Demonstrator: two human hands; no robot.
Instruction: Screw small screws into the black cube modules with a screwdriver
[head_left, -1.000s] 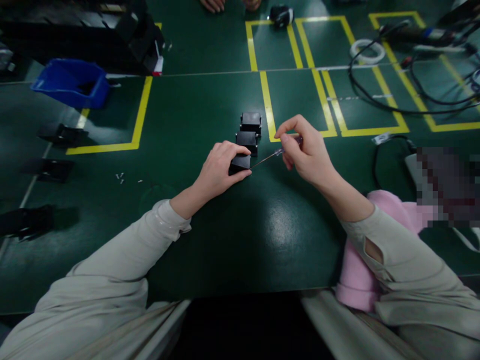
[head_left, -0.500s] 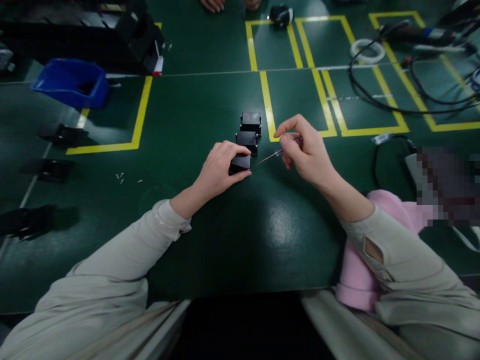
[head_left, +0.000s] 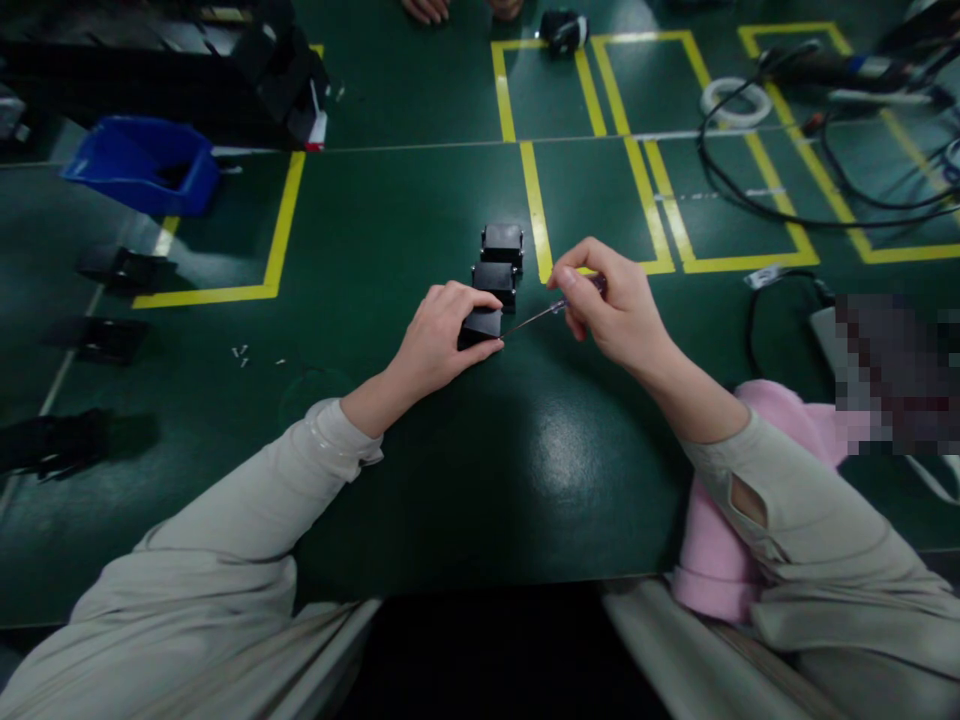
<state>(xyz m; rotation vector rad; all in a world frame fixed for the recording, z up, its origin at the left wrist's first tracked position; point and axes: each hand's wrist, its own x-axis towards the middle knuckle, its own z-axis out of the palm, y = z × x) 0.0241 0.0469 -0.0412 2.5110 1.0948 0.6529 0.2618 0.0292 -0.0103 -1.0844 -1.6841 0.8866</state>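
Observation:
My left hand (head_left: 442, 335) grips the nearest of three black block-shaped parts, the near black block (head_left: 482, 326), with thumb and fingers on either side of it. Right behind it stand the middle black block (head_left: 493, 284) and the far black block (head_left: 502, 242), in a row on the green table. In my right hand (head_left: 607, 305) is a screwdriver (head_left: 551, 309), its handle between thumb and fingers. The thin shaft slants down to the left, and its tip meets the right side of the near block, by my left thumb. Any screw there is too small to make out.
Several small screws (head_left: 241, 355) lie on the left of the table. Beyond them are black parts (head_left: 112, 340) and a blue bin (head_left: 142, 165). A pink cloth (head_left: 720, 550) lies under my right forearm. Cables (head_left: 750, 212) and a white ring (head_left: 736, 103) are far right. Another person's hand (head_left: 427, 10) shows at the top.
My right index finger has curled down onto the screwdriver handle, where it was raised before. My left hand and the black blocks have stayed in place.

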